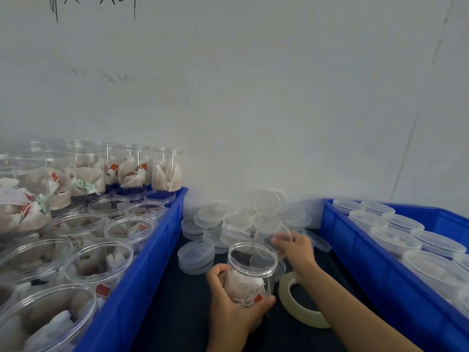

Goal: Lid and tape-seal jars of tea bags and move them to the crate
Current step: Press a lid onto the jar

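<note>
- Jar of tea bags, unlidded, upright on dark desk between two blue crates.
- Left hand wrapped around its lower body.
- Right hand pinching clear lid above its rim.
- Tape roll just right of it.

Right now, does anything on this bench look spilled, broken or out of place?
Nothing looks spilled or damaged. The only untidy part is the loose pile of clear round plastic lids against the wall, lying at mixed angles. The left hand holds an open clear plastic jar of tea bags upright; the right hand lifts one clear lid.
</note>
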Demonstrator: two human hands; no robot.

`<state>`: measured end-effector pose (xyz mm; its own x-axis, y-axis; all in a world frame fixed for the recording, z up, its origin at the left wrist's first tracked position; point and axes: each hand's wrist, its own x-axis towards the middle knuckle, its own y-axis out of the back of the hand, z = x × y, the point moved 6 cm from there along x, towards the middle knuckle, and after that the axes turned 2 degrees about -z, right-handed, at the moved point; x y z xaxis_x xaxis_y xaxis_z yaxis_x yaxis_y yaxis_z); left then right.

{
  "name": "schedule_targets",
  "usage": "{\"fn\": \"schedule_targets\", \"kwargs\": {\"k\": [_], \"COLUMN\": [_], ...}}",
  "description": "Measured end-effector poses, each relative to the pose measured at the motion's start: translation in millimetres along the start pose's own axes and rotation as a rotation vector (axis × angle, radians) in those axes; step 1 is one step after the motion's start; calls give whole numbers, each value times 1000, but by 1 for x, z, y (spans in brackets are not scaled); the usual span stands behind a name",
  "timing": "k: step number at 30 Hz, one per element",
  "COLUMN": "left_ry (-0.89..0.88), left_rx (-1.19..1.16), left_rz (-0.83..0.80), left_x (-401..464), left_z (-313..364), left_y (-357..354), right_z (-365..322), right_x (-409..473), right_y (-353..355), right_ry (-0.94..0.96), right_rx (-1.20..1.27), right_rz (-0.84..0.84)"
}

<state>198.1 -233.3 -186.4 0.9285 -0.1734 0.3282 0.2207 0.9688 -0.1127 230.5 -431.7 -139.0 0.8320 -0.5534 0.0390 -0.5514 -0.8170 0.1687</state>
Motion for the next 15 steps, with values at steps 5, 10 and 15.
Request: {"fn": "schedule_targets", "kwargs": {"k": [5, 10, 15], "left_ry": [43, -21, -98], "left_rx": [-110, -47, 58], "left_rz": [41, 23, -17], "left_x": [1, -3, -8], "left_z": [5, 7, 10], "left_y": [12, 9, 3], "right_z": [3, 16, 12], "right_x": [-39, -68, -83], "right_y": [1, 1, -1], "right_ry": [-201, -199, -183], "right_rx": [900, 976, 1034], "right_rz": [-235, -346, -448]}}
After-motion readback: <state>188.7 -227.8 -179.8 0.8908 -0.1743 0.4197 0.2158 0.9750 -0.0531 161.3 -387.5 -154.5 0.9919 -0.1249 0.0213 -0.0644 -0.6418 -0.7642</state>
